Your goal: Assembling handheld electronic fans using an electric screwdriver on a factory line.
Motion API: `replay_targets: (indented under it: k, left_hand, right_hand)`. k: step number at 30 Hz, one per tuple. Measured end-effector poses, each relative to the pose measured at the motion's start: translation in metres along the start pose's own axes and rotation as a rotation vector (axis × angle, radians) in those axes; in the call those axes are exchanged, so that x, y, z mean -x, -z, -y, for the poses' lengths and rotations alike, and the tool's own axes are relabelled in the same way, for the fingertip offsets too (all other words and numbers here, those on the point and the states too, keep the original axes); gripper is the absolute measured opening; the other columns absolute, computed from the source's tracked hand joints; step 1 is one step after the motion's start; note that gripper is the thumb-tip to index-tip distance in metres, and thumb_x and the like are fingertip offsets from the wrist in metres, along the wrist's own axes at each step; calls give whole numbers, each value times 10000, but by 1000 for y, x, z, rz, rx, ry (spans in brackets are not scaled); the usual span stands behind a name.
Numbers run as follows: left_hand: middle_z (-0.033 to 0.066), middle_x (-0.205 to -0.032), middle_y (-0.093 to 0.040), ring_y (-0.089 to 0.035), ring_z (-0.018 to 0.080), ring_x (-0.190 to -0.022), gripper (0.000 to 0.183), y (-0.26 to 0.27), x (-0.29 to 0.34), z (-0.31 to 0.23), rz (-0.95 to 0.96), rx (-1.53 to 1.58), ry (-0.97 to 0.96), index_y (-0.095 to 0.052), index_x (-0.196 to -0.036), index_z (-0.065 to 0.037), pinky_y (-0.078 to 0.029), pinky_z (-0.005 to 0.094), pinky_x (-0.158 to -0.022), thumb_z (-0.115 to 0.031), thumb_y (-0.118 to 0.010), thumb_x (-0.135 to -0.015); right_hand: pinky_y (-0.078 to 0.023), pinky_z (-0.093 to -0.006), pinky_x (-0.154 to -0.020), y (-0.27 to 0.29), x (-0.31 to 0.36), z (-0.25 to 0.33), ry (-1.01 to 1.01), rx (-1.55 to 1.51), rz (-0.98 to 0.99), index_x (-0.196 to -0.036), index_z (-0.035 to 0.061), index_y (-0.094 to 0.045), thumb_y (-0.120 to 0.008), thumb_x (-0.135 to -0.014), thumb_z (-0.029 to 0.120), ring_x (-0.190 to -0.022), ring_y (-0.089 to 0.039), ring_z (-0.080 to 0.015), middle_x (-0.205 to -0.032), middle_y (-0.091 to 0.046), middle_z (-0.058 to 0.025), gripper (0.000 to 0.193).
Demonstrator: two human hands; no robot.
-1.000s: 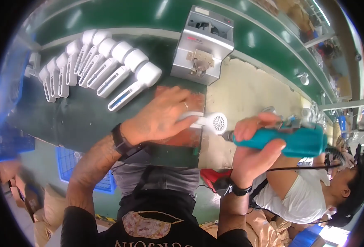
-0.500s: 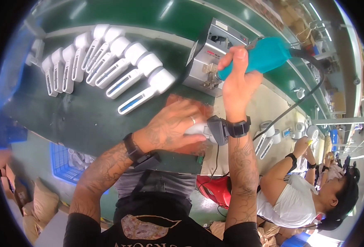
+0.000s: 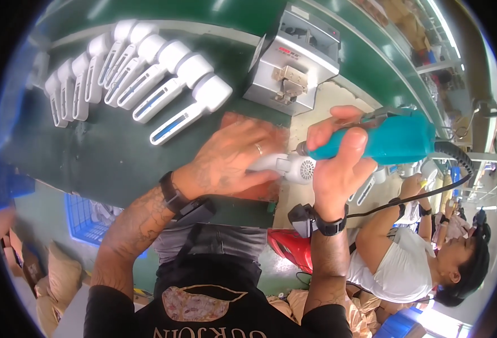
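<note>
The left hand point(image 3: 231, 160) lies palm-down over a white handheld unit point(image 3: 285, 167), fingers spread and pressed on its handle, pinning it flat to the green bench point(image 3: 91, 158). That looks like a hold meant to stop the piece from turning or sliding while a tool bears on it. Only the unit's round, vented head shows past the fingertips; the handle is hidden under the palm.

The right hand point(image 3: 338, 163) is wrapped tight round a teal power driver point(image 3: 383, 141), thumb over the top, and holds it nearly level. The driver's nose points left at the unit's head and seems to touch it, though the very tip is too blurred to be sure. A black coiled cord point(image 3: 451, 163) runs off the driver's rear, away from the unit, so it hangs free of the work.

Up and left of the unit a row of like white units point(image 3: 147, 73) lies side by side, heads all one way, apparently parked out of the working spot. Just above the unit stands a grey metal box point(image 3: 293, 56) with a small clamp on top. To the right of the unit and lower down sits another person in a white shirt point(image 3: 400, 265), with hands on a separate white piece
</note>
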State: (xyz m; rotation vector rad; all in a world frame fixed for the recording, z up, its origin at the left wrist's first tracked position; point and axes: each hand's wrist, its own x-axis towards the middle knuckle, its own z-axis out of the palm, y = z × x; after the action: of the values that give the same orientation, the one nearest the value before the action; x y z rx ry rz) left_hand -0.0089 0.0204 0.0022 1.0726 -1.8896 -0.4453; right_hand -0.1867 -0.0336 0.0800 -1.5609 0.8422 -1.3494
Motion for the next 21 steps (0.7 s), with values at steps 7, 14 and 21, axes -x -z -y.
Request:
replay_targets:
  k: [7, 14, 21]
  left_hand:
    - [72, -1143, -723, -669, 327, -1059, 396, 1, 1, -1, -4, -9, -1, -743, -1161, -119, -542, 446, -918, -270, -880, -822]
    - [79, -1143, -721, -667, 332, -1056, 400, -1, 1, 0, 7, -23, -7, -738, -1160, -114, -540, 453, -919, -267, -880, -819]
    - [94, -1146, -702, -650, 352, -1059, 412, -3, 2, -2, 23, -60, -17, -714, -1173, -96, -522, 466, -941, -260, -872, -830]
  right_hand:
    - [-496, -339, -628, 1, 10, -5, 4, -16, -4, -1215, -67, -568, -644, -1048, 545, -667, -599, -202, -765, -600, -99, 638]
    - [-500, -345, -628, 4, 14, -13, 10, -5, 48, -1152, -46, -556, -634, -1064, 514, -665, -596, -200, -767, -605, -108, 572]
    - [-497, -356, -624, 4, 15, -22, 35, -40, 69, -1032, -19, -531, -605, -1096, 448, -649, -573, -202, -760, -593, -116, 477]
